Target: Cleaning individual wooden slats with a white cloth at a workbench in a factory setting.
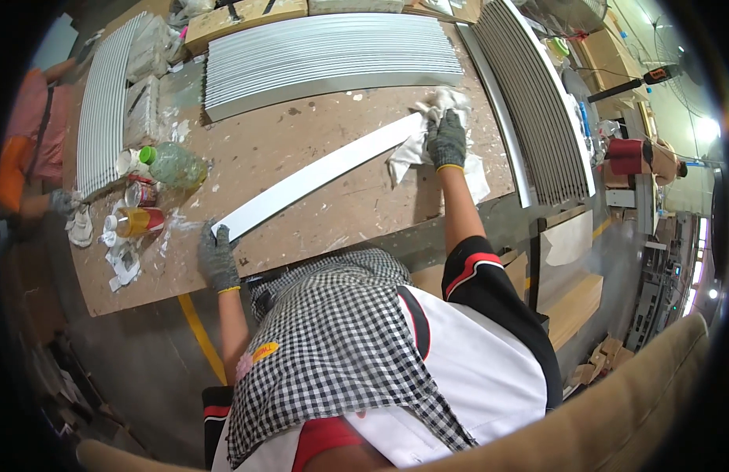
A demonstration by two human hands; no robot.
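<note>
A long white strip [325,175] lies slantwise over the worktable. My left hand [217,258], in a grey knit glove with a yellow cuff, closes on its near left end, the thumb on top. At the far right end, my right hand [447,140], gloved alike, presses a white rag [416,153] against the strip. Part of the rag bunches up beyond the fingers and the rest spreads beneath the hand. Beyond the strip, a stack of white slats [333,59] stands in a tight row.
More slats [530,98] line the table's right side, others [106,110] its far left. Bottles, one green-capped [176,164] and one with amber liquid [136,222], stand at left near a tin [140,193]. Co-workers are at left [38,134] and far right [640,157]. The worktable [301,130] is stained.
</note>
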